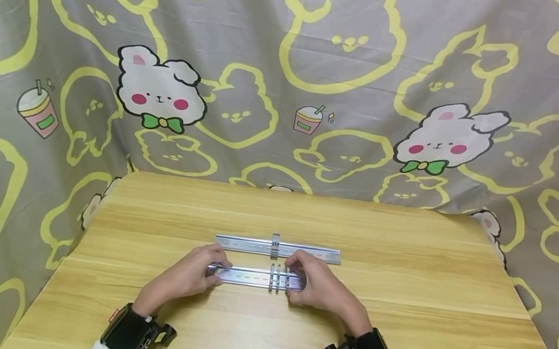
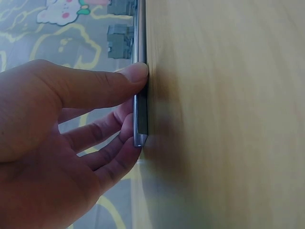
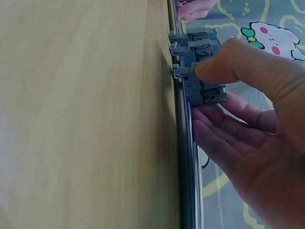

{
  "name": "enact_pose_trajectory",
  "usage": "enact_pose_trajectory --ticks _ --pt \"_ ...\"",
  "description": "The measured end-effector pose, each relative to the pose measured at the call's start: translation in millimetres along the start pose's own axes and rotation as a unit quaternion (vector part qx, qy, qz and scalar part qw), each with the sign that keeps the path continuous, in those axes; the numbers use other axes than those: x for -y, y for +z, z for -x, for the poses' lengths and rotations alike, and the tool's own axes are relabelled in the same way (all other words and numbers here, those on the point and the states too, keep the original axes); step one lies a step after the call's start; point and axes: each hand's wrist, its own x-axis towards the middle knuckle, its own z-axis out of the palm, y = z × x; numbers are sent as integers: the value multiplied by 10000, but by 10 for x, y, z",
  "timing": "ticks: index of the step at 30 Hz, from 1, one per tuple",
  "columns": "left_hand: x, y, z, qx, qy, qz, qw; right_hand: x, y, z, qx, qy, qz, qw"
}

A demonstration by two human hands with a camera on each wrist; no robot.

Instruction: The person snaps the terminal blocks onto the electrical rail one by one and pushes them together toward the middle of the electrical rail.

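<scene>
A slotted metal DIN rail lies lengthwise across the table, nearer to me. My left hand pinches its left end, thumb on the near edge and fingers along the far one. Several thin grey terminal blocks stand on this rail, right of its middle. At the rightmost terminal block is my right hand, its thumb on the near side and fingers on the far side. The right hand covers part of the rail's right portion in the head view.
Behind lies a second DIN rail, parallel to the first, with a tight group of terminal blocks near its middle. The wooden table ends at the back against a patterned curtain.
</scene>
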Motion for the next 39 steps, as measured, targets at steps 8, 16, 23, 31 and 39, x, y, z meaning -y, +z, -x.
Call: enact_pose_trajectory --ticks 8,16,23,31,39 --pt "-7 -1 -11 29 -18 -40 10000 54 38 -23 -52 53 -16 10000" --pt "-12 -11 -21 24 30 -44 10000 105 61 -56 -52 22 103 9999" --pt "-40 -32 -26 26 24 -1 10000 133 75 -74 2 31 87 10000" --pt "-23 -13 -23 34 59 -5 10000 101 103 -75 9 -116 -9 9999" --pt "4 1 -1 7 45 -6 10000 99 128 -83 5 -200 27 9998"
